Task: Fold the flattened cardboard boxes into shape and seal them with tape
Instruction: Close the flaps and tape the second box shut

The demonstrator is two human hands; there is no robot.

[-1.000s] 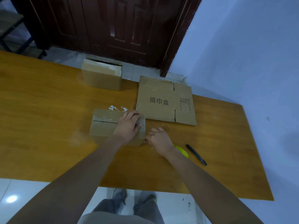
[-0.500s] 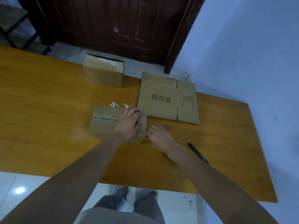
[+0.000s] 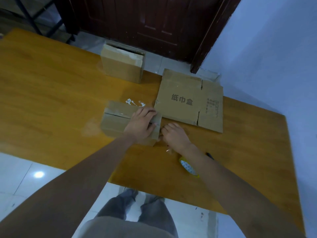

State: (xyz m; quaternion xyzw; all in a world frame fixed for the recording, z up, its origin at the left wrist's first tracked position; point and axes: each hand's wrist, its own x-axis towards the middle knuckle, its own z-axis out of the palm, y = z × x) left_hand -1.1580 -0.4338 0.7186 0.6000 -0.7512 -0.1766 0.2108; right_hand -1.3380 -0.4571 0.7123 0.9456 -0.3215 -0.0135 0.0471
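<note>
Matt cardboard box [image 3: 116, 121], glossy wooden table [image 3: 51, 100]

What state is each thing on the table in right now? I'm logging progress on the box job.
Near box: folded up, top seam taped, under left hand.
Far box: folded up, standing at the table's far edge.
Flat box: unfolded, lying flat.
Tape roll: lying loose, untouched.
Pen: lying loose, mostly hidden by forearm.
Left hand: flat, pressing the near box's top.
Right hand: at the box's right end; grip unclear.
</note>
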